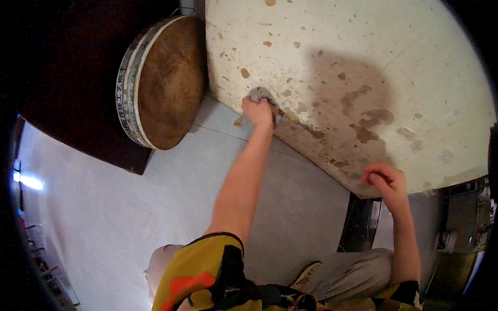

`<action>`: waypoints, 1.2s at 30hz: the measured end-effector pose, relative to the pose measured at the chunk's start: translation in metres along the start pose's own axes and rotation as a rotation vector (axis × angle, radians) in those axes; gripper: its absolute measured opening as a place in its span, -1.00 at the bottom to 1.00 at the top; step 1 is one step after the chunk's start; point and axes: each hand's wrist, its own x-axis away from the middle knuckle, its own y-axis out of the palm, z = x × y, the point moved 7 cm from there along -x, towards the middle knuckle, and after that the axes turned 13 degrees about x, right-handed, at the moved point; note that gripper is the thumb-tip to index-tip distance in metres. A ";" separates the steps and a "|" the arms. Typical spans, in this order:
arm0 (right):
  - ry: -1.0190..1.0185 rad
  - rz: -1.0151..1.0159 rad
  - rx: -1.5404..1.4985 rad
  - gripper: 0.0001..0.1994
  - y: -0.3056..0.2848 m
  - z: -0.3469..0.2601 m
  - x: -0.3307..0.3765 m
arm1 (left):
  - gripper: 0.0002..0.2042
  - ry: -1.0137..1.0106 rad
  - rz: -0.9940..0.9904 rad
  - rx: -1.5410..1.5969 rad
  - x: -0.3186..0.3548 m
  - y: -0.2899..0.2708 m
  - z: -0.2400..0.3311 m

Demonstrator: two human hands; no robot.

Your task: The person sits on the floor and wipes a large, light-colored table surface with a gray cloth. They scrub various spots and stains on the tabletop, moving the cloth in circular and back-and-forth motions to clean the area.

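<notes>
My left hand (258, 112) is stretched forward and closed on a small grey cloth (258, 94), pressing it against the rim of a big round white tabletop (321, 46) speckled with brown stains. My right hand (385, 180) rests with curled fingers on the near rim of the same tabletop, holding nothing that I can see. A large brown stain patch (368, 122) lies on the table between the two hands.
A round wooden board with a pale banded rim (166, 83) leans upright at the left of the table, against a dark wooden piece (88, 103). Grey floor (129, 207) spreads below. My shoe (307, 273) and trouser leg show near the bottom.
</notes>
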 end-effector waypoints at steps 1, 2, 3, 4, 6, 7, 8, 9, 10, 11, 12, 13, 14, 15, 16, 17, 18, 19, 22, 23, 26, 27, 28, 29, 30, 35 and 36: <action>-0.001 -0.007 0.002 -0.82 -0.001 0.000 0.001 | -0.54 -0.003 -0.002 0.001 0.011 0.009 0.012; 0.001 -0.009 0.003 -0.82 0.000 0.000 0.001 | -0.53 0.185 -0.020 -0.010 0.026 0.019 0.040; 0.008 -0.005 -0.011 -0.82 0.001 0.000 0.000 | -0.52 0.376 -0.035 -0.024 0.041 0.026 0.067; 0.016 -0.002 -0.026 -0.83 0.003 0.000 0.000 | -0.52 0.375 -0.033 -0.028 0.051 0.028 0.080; 0.017 -0.007 -0.021 -0.84 0.003 0.000 -0.001 | -0.49 0.563 -0.248 -0.012 0.072 0.046 0.106; 0.010 -0.009 -0.020 -0.84 0.004 -0.002 -0.002 | -0.49 0.566 -0.240 -0.016 0.068 0.041 0.106; 0.011 -0.010 -0.014 -0.84 0.003 -0.001 -0.001 | -0.48 0.592 -0.168 -0.136 0.061 0.036 0.100; 0.016 -0.001 0.002 -0.84 0.001 0.003 0.002 | -0.46 0.613 -0.098 -0.254 0.056 0.032 0.093; 0.025 0.011 0.022 -0.83 -0.003 0.007 0.005 | -0.49 0.611 -0.017 -0.227 0.050 0.026 0.081; 0.021 0.012 0.027 -0.83 -0.004 0.004 0.006 | -0.49 0.611 -0.014 -0.222 0.030 0.021 0.059; -0.007 -0.004 0.007 -0.84 0.002 -0.002 0.003 | -0.51 0.362 -0.023 0.163 -0.013 -0.003 0.019; -0.029 -0.015 -0.012 -0.84 0.007 -0.005 0.000 | -0.53 0.104 -0.041 0.544 -0.042 -0.018 -0.018; -0.035 -0.020 -0.020 -0.84 0.010 -0.003 0.000 | -0.53 0.112 -0.038 0.538 -0.051 -0.030 -0.037; -0.046 -0.011 0.004 -0.84 0.013 -0.002 0.000 | -0.53 -0.093 -0.048 0.646 -0.059 -0.036 -0.063; -0.048 0.001 0.039 -0.84 0.010 0.000 0.001 | -0.53 -0.314 -0.059 0.756 -0.057 -0.031 -0.084; -0.030 0.009 0.057 -0.84 0.004 0.005 0.002 | -0.53 -0.338 -0.065 0.767 -0.038 -0.014 -0.084; 0.017 -0.002 0.045 -0.84 0.001 0.013 0.003 | -0.51 -0.312 -0.085 0.644 -0.016 0.005 -0.083; 0.058 -0.015 0.022 -0.85 0.000 0.017 0.004 | -0.49 -0.276 -0.104 0.515 0.004 0.017 -0.077; 0.043 -0.045 0.013 -0.84 0.011 0.008 -0.006 | -0.48 0.056 -0.044 0.324 0.029 0.014 -0.060; 0.045 -0.051 0.014 -0.84 0.013 0.007 -0.007 | -0.48 0.053 -0.038 0.322 0.026 0.010 -0.058; 0.053 -0.046 0.038 -0.83 0.006 0.009 -0.004 | -0.45 -0.040 0.021 0.096 0.009 0.007 -0.046; 0.051 -0.029 0.043 -0.83 0.006 0.011 -0.003 | -0.46 -0.027 -0.008 0.216 -0.016 -0.006 -0.037; 0.052 -0.007 0.053 -0.82 0.005 0.014 -0.001 | -0.46 -0.017 -0.042 0.341 -0.042 -0.014 -0.032; 0.058 -0.011 0.057 -0.82 0.004 0.017 0.002 | -0.46 0.032 0.012 0.327 -0.064 -0.027 -0.027; 0.093 0.019 0.049 -0.84 -0.005 0.019 0.008 | -0.46 0.072 0.057 0.328 -0.085 -0.028 -0.024; 0.228 0.029 0.019 -0.83 -0.010 0.046 0.016 | -0.50 -0.323 0.032 0.543 -0.153 -0.064 -0.048; 0.211 0.018 0.041 -0.84 -0.012 0.047 0.017 | -0.50 -0.333 0.027 0.547 -0.146 -0.059 -0.063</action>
